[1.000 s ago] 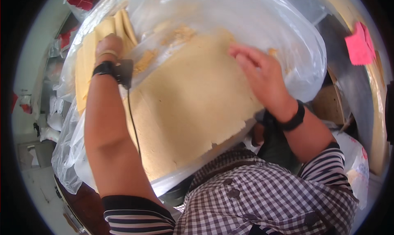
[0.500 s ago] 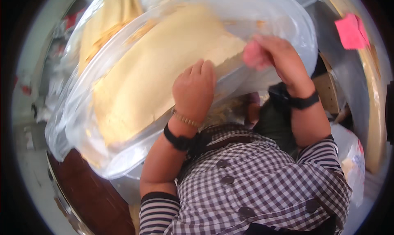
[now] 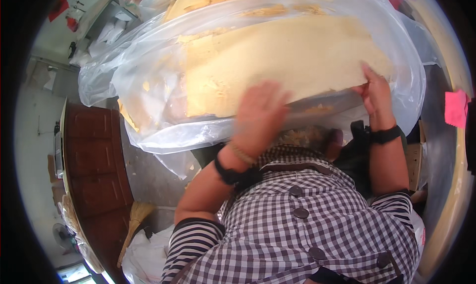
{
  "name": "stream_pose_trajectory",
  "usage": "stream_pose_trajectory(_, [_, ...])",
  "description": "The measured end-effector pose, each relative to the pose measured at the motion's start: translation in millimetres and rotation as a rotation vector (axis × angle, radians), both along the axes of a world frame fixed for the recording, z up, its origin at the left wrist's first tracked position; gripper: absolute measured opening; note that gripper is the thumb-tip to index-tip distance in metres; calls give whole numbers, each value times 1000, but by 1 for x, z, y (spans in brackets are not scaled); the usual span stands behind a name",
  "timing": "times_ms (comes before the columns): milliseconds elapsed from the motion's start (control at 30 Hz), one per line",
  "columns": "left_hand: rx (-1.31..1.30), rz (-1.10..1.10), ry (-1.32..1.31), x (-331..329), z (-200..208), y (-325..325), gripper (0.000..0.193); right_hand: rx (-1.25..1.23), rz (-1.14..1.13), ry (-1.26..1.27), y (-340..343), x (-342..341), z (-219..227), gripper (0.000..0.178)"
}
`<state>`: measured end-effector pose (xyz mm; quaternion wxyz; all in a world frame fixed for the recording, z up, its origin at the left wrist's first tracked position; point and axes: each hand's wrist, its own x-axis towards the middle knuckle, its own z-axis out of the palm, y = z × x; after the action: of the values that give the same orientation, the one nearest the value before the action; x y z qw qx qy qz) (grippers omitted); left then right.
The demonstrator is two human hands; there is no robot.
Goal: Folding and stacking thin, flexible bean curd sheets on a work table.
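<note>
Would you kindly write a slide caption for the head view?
Left hand blurred, right hand at the edge of a tan sheet on clear plastic.

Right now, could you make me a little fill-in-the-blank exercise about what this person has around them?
1. The right hand is by the edge of the yellow sheet, and its wristband is ____.
2. The yellow sheet lies on see-through ____.
3. The checked garment has round, dark ____.
4. The broom is on the picture's ____-hand side.

Missing words: black; plastic; buttons; left.
</note>
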<state>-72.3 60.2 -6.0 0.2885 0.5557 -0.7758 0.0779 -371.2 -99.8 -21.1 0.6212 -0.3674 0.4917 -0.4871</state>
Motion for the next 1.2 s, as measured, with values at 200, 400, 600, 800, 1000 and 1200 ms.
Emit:
stream_pose_trajectory(200, [35, 447, 165, 98, -8, 54, 45, -96, -191, -28, -13, 8, -3, 40])
stream_pose_trajectory(400, [475, 790, 638, 163, 8, -20, 41, -68, -211, -111, -6, 28, 0, 39])
stream_pose_trajectory(600, [792, 464, 1254, 188, 3, -57, 35, 21, -218, 91, -10, 23, 8, 46])
stream_pose_trajectory(800, [830, 237, 1465, 211, 69, -65, 34, -139, 77, 370, -48, -1, 100, 37])
stream_pose_trajectory(1000, [906, 366, 1377, 209, 108, -57, 26, -223, 324, 134, -131, 8, 235, 33])
stream_pose_trajectory(1200, [1037, 160, 1478, 222, 78, -36, 25, -305, 98, 234, -84, 32, 227, 20])
